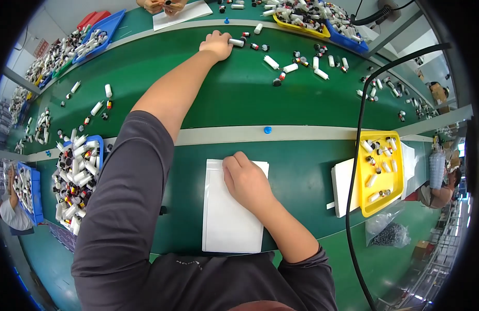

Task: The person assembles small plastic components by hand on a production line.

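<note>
My left hand reaches far across the green belt, its fingers curled. A small white plastic cylinder with a dark end sticks out from its thumb side, seemingly gripped there. Small black-and-red pieces lie just right of it. Near my body, my right hand rests half-closed on a stack of white paper. Its fingertips curl under, so anything inside them is hidden.
More white cylinders and dark caps lie scattered over the belt. A blue bin heaped with parts stands at left, a yellow tray at right. A black cable hangs before the tray. Across the belt, another person's hands work.
</note>
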The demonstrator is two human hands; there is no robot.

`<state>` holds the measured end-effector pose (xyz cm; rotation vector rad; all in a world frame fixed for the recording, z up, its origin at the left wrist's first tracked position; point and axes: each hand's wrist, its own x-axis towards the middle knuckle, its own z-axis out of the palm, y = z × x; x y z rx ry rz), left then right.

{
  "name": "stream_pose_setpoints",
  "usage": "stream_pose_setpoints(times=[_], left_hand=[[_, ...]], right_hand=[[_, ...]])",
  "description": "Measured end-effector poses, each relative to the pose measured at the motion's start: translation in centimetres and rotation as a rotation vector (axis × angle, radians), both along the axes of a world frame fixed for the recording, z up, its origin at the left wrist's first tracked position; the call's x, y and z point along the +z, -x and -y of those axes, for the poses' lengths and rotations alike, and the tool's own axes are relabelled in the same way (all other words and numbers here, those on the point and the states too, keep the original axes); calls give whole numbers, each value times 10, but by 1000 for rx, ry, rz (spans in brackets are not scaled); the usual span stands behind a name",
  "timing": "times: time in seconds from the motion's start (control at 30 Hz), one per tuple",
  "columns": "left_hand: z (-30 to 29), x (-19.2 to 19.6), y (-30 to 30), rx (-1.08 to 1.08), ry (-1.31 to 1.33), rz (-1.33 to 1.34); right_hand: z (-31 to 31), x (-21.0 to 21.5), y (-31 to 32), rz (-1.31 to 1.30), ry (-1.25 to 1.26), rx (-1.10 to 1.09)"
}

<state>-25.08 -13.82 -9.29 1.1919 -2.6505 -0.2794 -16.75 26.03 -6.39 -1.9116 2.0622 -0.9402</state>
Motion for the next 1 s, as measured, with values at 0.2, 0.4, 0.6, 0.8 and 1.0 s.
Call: stream_pose_setpoints(times=[0.2,0.4,0.6,0.8,1.0], left_hand=[[-45,35,-40,-202,-92,-403],[-148,103,-126,-199,-819,-1084],[-254,101,-186,36,-1691,-1487],[-290,67,-179,-123,-1877,-1478],[-287,59,-186,-402,-1347,-1012]], right_hand=[[-6,3,4,-39,38,55],[-12,11,13,81,-10,84],[-5,20,11,678,355,-94],[-6,13,1,730,374,-14],[-1,3,14,711,549,-73]])
